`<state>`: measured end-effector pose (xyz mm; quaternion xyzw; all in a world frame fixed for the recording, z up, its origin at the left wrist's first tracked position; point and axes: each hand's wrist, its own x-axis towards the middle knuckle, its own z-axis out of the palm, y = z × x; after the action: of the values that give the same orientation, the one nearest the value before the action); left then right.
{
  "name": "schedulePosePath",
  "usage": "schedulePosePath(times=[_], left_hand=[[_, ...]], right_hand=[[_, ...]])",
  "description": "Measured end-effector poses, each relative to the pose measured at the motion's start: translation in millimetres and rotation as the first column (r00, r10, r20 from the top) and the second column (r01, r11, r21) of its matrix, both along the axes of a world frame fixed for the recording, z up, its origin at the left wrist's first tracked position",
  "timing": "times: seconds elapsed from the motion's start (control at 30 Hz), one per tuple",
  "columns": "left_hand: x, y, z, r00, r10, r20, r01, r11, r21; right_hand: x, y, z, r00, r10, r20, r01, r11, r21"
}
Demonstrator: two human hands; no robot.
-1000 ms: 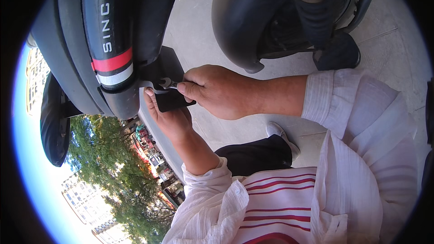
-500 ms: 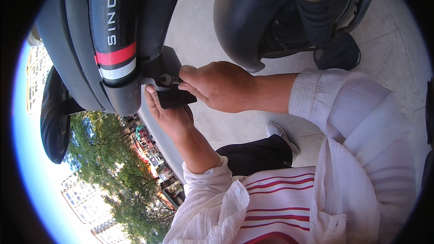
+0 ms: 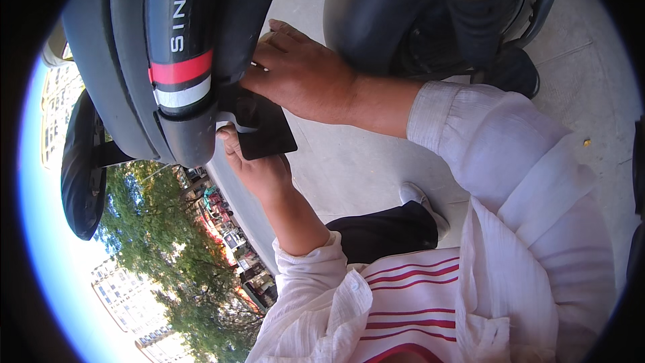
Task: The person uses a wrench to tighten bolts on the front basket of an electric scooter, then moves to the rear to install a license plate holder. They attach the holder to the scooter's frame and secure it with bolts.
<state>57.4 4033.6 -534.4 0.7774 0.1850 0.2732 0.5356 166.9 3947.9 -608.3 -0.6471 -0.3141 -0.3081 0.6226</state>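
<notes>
The black plate (image 3: 272, 136) sits off the lower right corner of the bike's striped panel (image 3: 180, 104), tilted, with its free corner pointing to the picture's lower right; its long axis is hard to judge, since the right hand (image 3: 302, 79) covers its upper end. The panel's long axis runs nearly up and down, with its banded end lowest and its upper end cut off. A pale metal piece (image 3: 232, 118) shows between panel and plate, mostly in shadow.

The left hand (image 3: 261, 173) comes up under the plate's lower left edge, thumb beside that edge, other fingers hidden behind; whether it grips cannot be told. The right hand is half open, its fingers bent beside the panel's right edge; small glints show among them, but what it holds, if anything, cannot be told.
</notes>
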Motion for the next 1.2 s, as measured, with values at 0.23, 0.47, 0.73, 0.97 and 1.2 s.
schedulePosePath(times=[0.23, 0.47, 0.73, 0.97, 1.2], left_hand=[[-13.8, 8.6, 5.4, 0.985, -0.139, -0.100, 0.160, 0.955, 0.251], [-12.6, 8.1, 8.9, 0.976, -0.126, -0.178, 0.202, 0.829, 0.522], [-6.4, 7.1, 13.0, 0.983, -0.038, -0.181, 0.073, 0.980, 0.187], [-11.5, 16.6, 9.2, 0.957, -0.273, 0.099, 0.263, 0.960, 0.099], [-8.4, 8.3, 12.0, 0.974, -0.210, 0.082, 0.217, 0.972, -0.090]], right_hand=[[-17.4, -15.6, 8.6, 0.532, 0.690, -0.492, -0.569, 0.721, 0.395], [-20.1, -30.2, 19.7, 0.370, 0.795, -0.481, -0.638, 0.593, 0.490], [-19.4, -22.3, 20.8, 0.484, 0.780, -0.397, -0.571, 0.625, 0.532], [-15.2, -34.0, 30.0, 0.346, 0.765, -0.543, -0.636, 0.617, 0.464], [-14.3, -26.3, 28.0, 0.451, 0.754, -0.476, -0.579, 0.654, 0.487]])
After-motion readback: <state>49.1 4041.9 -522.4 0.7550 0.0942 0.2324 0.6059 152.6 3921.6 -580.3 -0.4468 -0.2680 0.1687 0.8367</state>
